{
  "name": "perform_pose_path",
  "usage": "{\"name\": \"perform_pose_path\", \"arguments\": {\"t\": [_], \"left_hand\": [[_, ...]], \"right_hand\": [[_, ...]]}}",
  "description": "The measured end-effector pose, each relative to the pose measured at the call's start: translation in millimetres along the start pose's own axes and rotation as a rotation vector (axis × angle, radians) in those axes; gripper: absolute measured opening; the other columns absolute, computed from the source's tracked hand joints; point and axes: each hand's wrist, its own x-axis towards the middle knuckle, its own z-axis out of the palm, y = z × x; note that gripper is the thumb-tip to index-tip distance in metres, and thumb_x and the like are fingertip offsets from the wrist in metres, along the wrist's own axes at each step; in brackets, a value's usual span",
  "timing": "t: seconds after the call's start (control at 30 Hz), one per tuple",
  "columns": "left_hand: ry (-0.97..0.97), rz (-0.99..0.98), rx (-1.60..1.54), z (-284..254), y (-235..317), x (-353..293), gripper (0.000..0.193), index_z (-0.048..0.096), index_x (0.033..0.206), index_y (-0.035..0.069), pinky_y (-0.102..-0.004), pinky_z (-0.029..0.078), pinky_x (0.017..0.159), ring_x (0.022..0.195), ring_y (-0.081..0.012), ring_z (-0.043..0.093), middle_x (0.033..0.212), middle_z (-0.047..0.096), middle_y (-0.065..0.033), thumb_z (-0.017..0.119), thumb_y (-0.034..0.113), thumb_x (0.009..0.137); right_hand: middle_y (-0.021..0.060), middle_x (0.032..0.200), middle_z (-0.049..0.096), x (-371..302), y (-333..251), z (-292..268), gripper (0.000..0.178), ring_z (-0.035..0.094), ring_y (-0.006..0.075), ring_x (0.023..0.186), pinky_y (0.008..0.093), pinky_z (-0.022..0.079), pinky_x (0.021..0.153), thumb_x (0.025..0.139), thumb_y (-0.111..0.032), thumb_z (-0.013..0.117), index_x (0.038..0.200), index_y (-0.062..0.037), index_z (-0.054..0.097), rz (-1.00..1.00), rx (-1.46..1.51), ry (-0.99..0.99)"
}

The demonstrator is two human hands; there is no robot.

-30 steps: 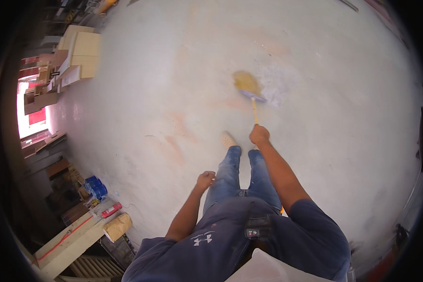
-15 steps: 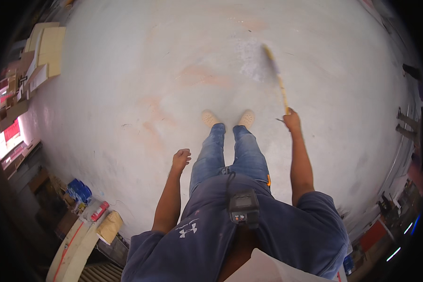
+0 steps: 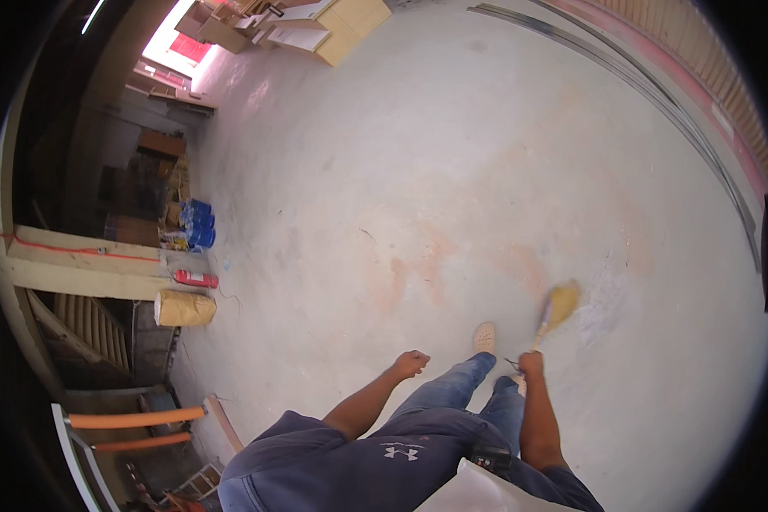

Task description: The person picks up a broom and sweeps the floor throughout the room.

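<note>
My right hand is closed round the handle of a short broom, whose yellow fan-shaped head points away from me and is blurred by motion. The head is just left of a pale, whitish patch on the grey floor. A thin dark strand sticks out beside my right fist. Away from the broom, my left hand hangs over the floor with loosely curled fingers and nothing visible in it.
Along the left side are a red fire extinguisher, a brown paper sack, blue containers and an orange-and-white frame. Wooden cabinets stand at the far left. Long dark metal strips lie by the far right wall.
My body and view have turned to the left, bringing the sack and extinguisher further into sight. The broom has swung, and its head now shows broad side. My left fingers look more curled.
</note>
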Motion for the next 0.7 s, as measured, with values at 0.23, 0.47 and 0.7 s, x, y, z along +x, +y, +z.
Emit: {"name": "perform_pose_path", "arguments": {"t": [0.23, 0.47, 0.7], "left_hand": [[0.062, -0.032, -0.096, -13, -2, -4, 0.036, 0.056, 0.092, 0.005, -0.0268, 0.044, 0.048, 0.060, -0.0139, 0.054, 0.075, 0.057, -0.0036, 0.053, 0.037, 0.074], [0.042, -0.125, -0.120, -17, -33, -7, 0.039, 0.054, 0.098, 0.004, -0.0276, 0.046, 0.050, 0.066, -0.0159, 0.056, 0.081, 0.058, -0.0055, 0.053, 0.036, 0.075], [0.009, -0.024, 0.000, 9, 13, 13, 0.036, 0.056, 0.090, 0.001, -0.0283, 0.044, 0.044, 0.053, -0.0157, 0.052, 0.071, 0.056, -0.0063, 0.050, 0.034, 0.076]], "right_hand": [[0.0226, 0.073, 0.059, 44, -86, -21, 0.025, 0.059, 0.0296, 0.069, 0.0386, 0.046, 0.066, 0.067, -0.020, 0.052, 0.079, 0.0012, 0.060, -0.075, -0.077, -0.114], [0.0175, 0.063, 0.056, 0, -108, -115, 0.039, 0.057, 0.0256, 0.054, 0.0342, 0.045, 0.050, 0.061, -0.011, 0.050, 0.097, 0.0024, 0.056, -0.019, 0.338, -0.189], [0.0063, 0.057, 0.050, -83, -24, -190, 0.049, 0.045, 0.0129, 0.043, 0.0260, 0.035, 0.039, 0.059, -0.005, 0.048, 0.107, 0.0032, 0.051, 0.287, 0.709, -0.016]]}}
